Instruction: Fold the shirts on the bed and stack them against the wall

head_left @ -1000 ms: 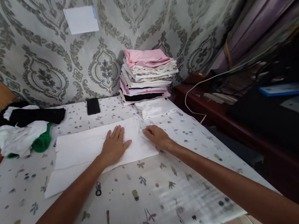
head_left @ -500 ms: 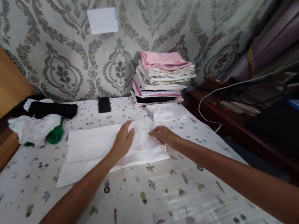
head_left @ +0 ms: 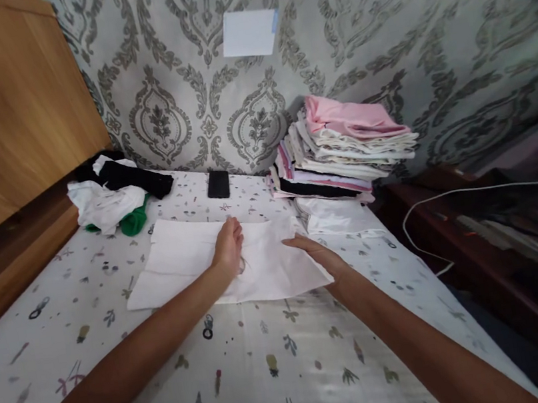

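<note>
Under the left hand (head_left: 228, 249), a white cloth (head_left: 272, 265) runs lengthwise to the right hand (head_left: 327, 260).
Left half-curled, right narrow at the cloth's nearer end; either's grip unclear.

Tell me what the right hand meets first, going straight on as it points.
The right hand would likely meet the left hand first, crossing over the white cloth. Depth is unclear, so it might just pass by.

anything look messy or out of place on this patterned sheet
Mostly the clothes heap at back left: its white, black and green pieces lie rumpled, unlike the folded clothes stack at back right. That stack looks uneven too, its layers jutting out at different lengths. No spill or damage shows.
</note>
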`<state>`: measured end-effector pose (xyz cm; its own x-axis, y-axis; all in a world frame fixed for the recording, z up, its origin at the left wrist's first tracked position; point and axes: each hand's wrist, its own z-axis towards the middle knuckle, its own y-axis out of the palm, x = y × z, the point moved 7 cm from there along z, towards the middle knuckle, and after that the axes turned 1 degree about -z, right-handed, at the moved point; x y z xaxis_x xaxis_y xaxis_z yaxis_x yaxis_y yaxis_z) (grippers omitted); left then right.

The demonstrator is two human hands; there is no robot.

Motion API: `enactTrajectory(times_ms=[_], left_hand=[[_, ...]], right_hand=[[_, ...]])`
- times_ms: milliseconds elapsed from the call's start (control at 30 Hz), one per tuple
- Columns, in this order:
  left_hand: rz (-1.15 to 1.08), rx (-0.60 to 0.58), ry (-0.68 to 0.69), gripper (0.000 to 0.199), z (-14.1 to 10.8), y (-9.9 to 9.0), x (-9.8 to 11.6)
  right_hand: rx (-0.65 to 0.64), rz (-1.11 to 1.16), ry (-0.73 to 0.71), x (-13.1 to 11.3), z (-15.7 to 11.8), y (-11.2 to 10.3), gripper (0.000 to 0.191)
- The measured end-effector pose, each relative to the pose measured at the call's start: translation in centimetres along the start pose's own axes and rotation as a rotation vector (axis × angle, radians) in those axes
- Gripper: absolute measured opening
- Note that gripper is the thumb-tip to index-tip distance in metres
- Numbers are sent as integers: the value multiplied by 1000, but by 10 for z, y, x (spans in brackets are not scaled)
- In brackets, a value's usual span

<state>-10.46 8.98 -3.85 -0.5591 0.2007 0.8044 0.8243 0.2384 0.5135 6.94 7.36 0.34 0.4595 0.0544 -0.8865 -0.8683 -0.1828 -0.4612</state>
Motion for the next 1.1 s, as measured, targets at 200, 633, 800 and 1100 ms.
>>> enactTrajectory(times_ms=[200,633,800,1100], left_hand=[[-165,25,-127,46,-3,-4,11],[-137,-78,-256,63,-28,-94,96],[-71,-62,-329,38,-17,-132,99],[264,-84,-241,20,-10,-166,132]], right_hand=[[-134,608,198,-34,9,45,37],[-336,826,228,-97,40,205,39],[-341,692,226,-95,44,234,47],[-456,526,335,-113,26,250,85]])
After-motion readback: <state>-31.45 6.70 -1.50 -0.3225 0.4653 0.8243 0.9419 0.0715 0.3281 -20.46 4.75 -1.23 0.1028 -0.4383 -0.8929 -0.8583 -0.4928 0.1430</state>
